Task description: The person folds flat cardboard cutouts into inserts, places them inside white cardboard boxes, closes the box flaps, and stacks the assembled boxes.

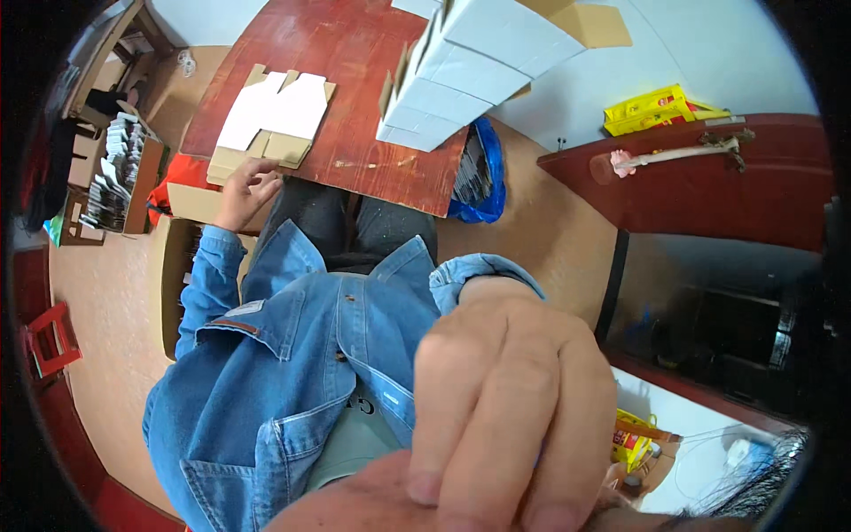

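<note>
My left hand (pixel 247 191) is at the near left edge of the red wooden table (pixel 328 53). Its fingers are loosely bent and apart, with nothing between them. Just beyond it lie flattened white-and-brown cardboard box blanks (pixel 277 115), partly over the table edge. My right hand (pixel 516 412) is raised very close to the camera, away from the table. Its fingers are bent and pressed together. The fingertips are partly hidden, so what they hold, if anything, does not show.
A tall stack of white boxes (pixel 470 75) stands at the table's right side. Below it hangs or stands a blue bag (pixel 483 168). An open carton (pixel 168 284) is beside my left arm. A red stool (pixel 55 340) stands far left, and a dark red cabinet (pixel 709 177) right.
</note>
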Demonstrator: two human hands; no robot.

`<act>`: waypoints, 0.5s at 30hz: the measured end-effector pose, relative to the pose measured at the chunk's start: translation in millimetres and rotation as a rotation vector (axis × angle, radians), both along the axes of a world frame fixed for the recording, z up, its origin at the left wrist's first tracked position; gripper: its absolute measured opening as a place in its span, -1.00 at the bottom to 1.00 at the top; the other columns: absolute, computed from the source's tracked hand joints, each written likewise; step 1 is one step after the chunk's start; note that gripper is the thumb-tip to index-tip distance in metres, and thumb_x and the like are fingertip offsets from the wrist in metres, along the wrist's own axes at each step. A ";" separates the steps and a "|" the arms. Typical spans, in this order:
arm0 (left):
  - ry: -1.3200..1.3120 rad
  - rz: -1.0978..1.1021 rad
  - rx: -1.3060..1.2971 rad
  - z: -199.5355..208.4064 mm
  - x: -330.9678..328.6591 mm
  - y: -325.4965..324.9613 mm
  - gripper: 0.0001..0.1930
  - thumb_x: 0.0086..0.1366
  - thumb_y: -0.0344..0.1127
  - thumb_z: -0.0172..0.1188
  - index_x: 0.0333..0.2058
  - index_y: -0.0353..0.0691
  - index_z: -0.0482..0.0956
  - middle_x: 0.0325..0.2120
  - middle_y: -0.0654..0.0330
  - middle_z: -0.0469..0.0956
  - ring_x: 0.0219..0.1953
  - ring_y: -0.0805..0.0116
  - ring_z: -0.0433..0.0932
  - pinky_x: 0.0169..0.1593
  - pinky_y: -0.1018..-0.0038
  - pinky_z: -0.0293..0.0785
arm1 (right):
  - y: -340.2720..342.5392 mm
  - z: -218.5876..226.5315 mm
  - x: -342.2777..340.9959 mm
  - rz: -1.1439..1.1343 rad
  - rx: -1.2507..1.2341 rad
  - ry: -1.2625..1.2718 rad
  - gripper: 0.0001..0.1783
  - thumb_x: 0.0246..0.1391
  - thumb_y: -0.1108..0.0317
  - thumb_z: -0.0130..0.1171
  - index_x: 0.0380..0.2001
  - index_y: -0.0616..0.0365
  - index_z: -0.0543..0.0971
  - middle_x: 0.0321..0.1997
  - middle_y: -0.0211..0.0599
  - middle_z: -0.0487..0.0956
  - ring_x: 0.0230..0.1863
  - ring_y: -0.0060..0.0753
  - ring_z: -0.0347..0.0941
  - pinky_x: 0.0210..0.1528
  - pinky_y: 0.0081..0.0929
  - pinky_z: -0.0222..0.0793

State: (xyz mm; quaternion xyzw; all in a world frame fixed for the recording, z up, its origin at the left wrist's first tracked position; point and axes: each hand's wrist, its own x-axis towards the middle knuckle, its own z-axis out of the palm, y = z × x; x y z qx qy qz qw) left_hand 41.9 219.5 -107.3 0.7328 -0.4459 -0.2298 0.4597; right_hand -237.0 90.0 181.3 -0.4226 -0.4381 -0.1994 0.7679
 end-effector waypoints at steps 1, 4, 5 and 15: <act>-0.011 -0.008 0.005 1.3 -1.6 -3.0 -0.70 0.22 -0.36 0.34 -0.07 -0.24 0.63 -0.13 0.17 0.60 -0.15 0.27 0.58 -0.01 0.38 0.51 | 0.0 -0.6 1.7 -0.043 -0.002 0.005 -0.19 0.29 -0.30 -0.11 0.05 0.33 0.58 0.16 0.35 0.44 -0.07 0.15 0.54 0.07 -0.03 0.48; -0.031 -0.040 0.008 -0.8 -2.5 -5.4 -0.71 0.24 -0.36 0.32 -0.06 -0.24 0.64 -0.12 0.18 0.62 -0.13 0.29 0.58 -0.01 0.40 0.51 | -3.0 -1.1 7.9 -0.187 -0.029 0.012 -0.06 0.20 -0.48 -0.15 0.00 0.29 0.62 0.12 0.21 0.48 -0.10 0.09 0.50 0.07 -0.05 0.42; -0.041 -0.045 0.016 -2.6 -3.3 -1.2 -0.72 0.25 -0.36 0.31 -0.06 -0.23 0.64 -0.12 0.18 0.63 -0.12 0.30 0.59 -0.01 0.41 0.50 | -4.0 -0.8 10.4 -0.232 -0.034 0.015 -0.02 0.17 -0.53 -0.16 -0.01 0.28 0.63 0.11 0.16 0.49 -0.11 0.06 0.49 0.07 -0.05 0.40; -0.177 -0.152 -0.033 1.6 -15.9 -6.9 -0.68 0.17 -0.44 0.32 -0.07 -0.25 0.62 -0.15 0.15 0.60 -0.18 0.20 0.58 -0.07 0.41 0.50 | -14.0 4.4 15.5 -0.404 -0.116 -0.159 -0.02 0.15 -0.58 -0.15 -0.05 0.22 0.66 0.08 0.05 0.54 -0.12 -0.04 0.49 0.08 -0.14 0.34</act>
